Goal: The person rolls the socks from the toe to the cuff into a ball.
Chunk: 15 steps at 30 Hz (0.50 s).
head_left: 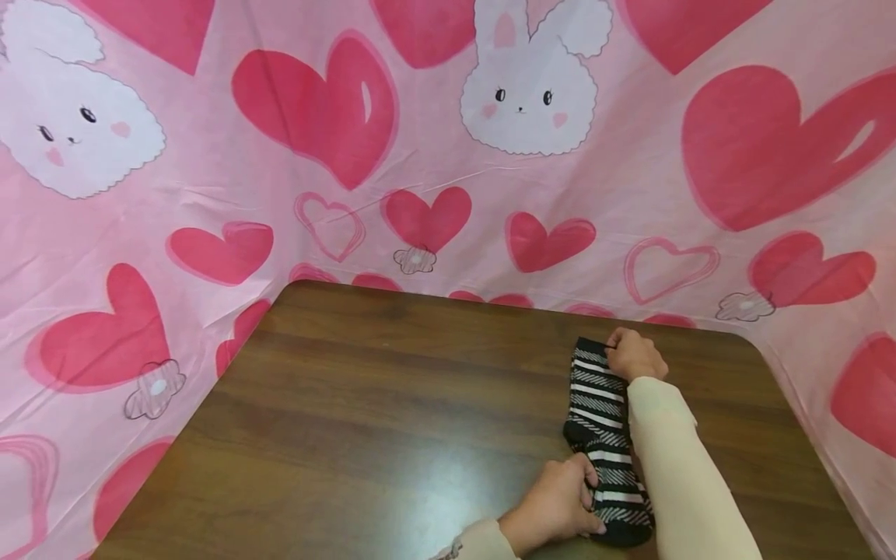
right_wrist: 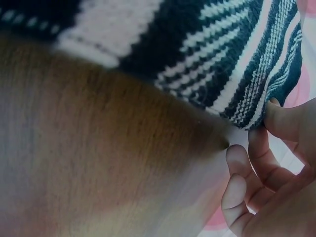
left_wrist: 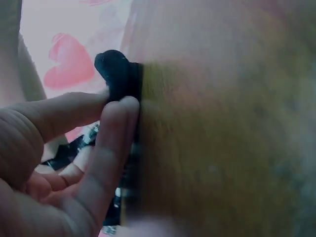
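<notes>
Pink cloth (head_left: pixel 434 117) rises beyond the table's far edge and along its left and right sides, printed with red hearts (head_left: pixel 318 117), white rabbit heads (head_left: pixel 528 117) and small sketched flowers (head_left: pixel 415 260). Dark brown wood grain runs over the table (head_left: pixel 392 389), whose visible corners are rounded, and a pale sheen (head_left: pixel 448 482) lies on the part of the table closer to the person. On the table's right-hand part, as the person faces it, a black-and-white striped sock (head_left: pixel 602 404) lies lengthwise, its cuff towards the table's far edge and its black toe towards the person's side of the table; I cannot tell whether a second one lies beneath it. Closer to the table's far edge, the right hand (head_left: pixel 635 356) pinches a corner of the cuff between thumb and forefinger, its other fingers loosely bent off the fabric. At the person's side of the table, the left hand (head_left: pixel 553 498) grips the sock's foot by its edge near the toe, thumb and fingers closed on the fabric. Cream sleeves (head_left: pixel 686 474) cover both forearms over the table
</notes>
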Each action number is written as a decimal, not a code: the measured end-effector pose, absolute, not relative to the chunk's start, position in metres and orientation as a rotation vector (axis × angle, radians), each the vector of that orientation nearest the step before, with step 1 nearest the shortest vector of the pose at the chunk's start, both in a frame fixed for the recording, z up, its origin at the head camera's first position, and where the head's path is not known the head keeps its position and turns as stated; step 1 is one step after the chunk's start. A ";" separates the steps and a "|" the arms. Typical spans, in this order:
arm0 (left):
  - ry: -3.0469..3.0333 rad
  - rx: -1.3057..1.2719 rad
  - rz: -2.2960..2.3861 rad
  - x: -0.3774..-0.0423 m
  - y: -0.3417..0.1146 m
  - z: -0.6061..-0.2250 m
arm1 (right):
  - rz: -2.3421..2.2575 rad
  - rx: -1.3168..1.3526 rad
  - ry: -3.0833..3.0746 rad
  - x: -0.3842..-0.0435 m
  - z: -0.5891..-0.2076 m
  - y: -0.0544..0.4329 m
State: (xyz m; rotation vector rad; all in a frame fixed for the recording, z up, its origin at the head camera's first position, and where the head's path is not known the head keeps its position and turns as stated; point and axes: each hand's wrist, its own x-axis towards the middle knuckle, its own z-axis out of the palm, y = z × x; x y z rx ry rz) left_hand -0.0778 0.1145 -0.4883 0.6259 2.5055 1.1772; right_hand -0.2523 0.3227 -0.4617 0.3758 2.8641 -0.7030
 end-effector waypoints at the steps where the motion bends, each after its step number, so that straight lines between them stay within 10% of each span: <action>1: 2.580 0.662 1.082 -0.077 0.116 -0.487 | -0.700 0.377 2.867 -0.252 -0.462 0.323; 15: 3.017 1.253 0.338 -0.085 0.099 -0.442 | -0.483 -0.206 3.102 -0.234 -0.404 0.330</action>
